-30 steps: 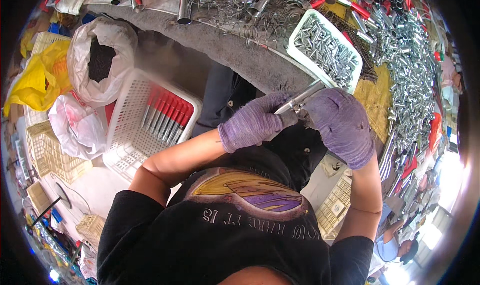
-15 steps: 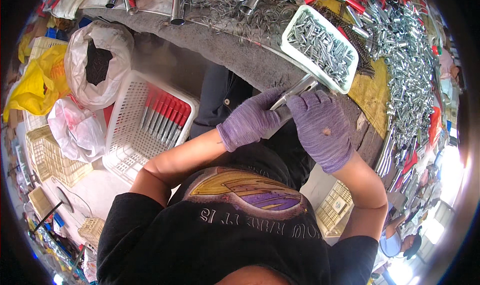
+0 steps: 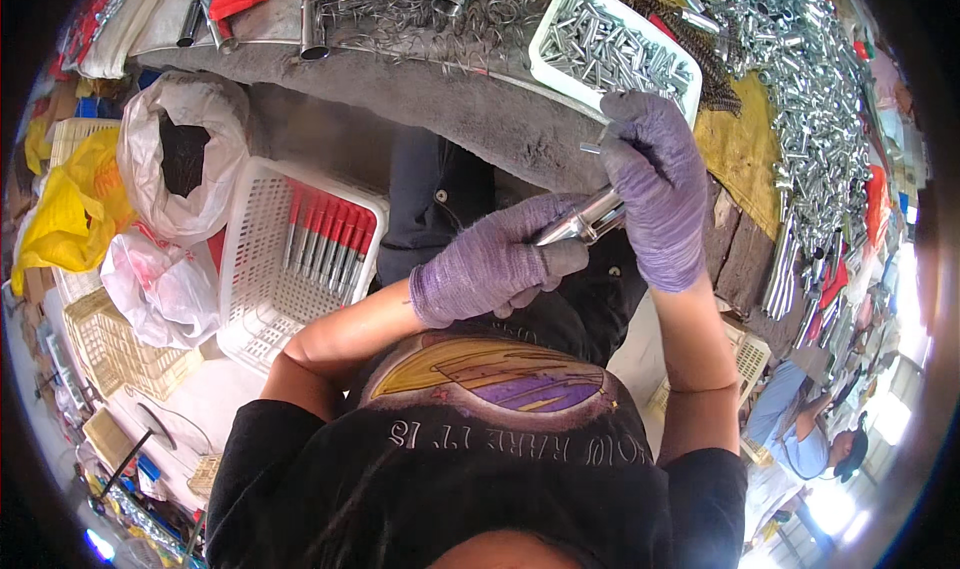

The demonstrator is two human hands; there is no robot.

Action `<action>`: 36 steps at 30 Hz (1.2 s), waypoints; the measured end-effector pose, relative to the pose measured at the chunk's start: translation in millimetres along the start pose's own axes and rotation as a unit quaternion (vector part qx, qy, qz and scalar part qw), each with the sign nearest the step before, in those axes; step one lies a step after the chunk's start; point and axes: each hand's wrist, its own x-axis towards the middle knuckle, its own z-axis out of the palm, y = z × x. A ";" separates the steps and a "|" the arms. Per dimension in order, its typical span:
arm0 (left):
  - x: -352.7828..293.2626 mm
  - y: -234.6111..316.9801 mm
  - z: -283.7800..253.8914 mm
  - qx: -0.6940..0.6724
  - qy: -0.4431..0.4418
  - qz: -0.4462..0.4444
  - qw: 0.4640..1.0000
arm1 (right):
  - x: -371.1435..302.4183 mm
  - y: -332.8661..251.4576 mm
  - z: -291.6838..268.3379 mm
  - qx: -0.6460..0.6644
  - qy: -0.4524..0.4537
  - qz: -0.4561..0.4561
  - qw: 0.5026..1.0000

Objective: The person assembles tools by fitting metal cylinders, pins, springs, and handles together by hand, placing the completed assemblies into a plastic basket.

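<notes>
The left hand [image 3: 505, 259], in a purple knit glove, closes its grip around a chrome metal tube [image 3: 585, 221], thumb on the near side and fingers wrapped on the far side. The tube slants up and to the right out of this grip, its collared part just past the thumb and its far end close by the lower edge of the right hand [image 3: 655, 194]; whether the two touch, I cannot tell.

The right hand, gloved alike, has its grip pressed together on a small metal pin [image 3: 590, 148]. The pin's end juts leftward from the fingertips, above the tube and apart from it; the rest is hidden by the glove.

Just beyond the right hand, a pale plastic tray [image 3: 562, 86] full of short metal pins [image 3: 615, 44] sits on the tabletop [image 3: 400, 99], near loose wire springs [image 3: 490, 14]. Left of the knees, a white perforated basket [image 3: 255, 299] holds a row of red-ended tubes [image 3: 325, 234].
</notes>
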 end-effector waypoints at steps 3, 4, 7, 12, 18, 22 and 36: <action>-1.3 -5.1 -1.1 -0.092 -0.015 -0.030 0.995 | -5.2 6.2 2.4 -0.098 0.032 -0.138 0.985; -1.0 -6.2 -3.0 -0.119 -0.047 -0.030 0.991 | -6.7 7.6 1.8 -0.097 0.032 -0.136 0.985; 1.9 -13.2 -2.5 -0.214 -0.096 -0.035 0.971 | -10.6 12.1 -1.9 -0.067 0.038 -0.134 0.988; 4.1 -17.0 2.5 -0.328 -0.143 -0.036 0.933 | -14.1 14.2 -0.9 -0.044 0.044 -0.220 0.974; -0.5 -11.3 1.7 -0.175 -0.086 -0.004 0.981 | -15.7 0.1 -10.8 -0.168 -0.024 -0.164 0.972; 2.7 -4.7 0.2 -0.136 -0.046 -0.005 0.990 | -12.6 -26.2 -34.0 -0.276 -0.039 -0.318 0.906; 6.1 -15.6 -3.3 -0.111 -0.004 0.004 0.994 | -37.1 -23.3 -9.4 -0.493 -0.116 -0.225 0.832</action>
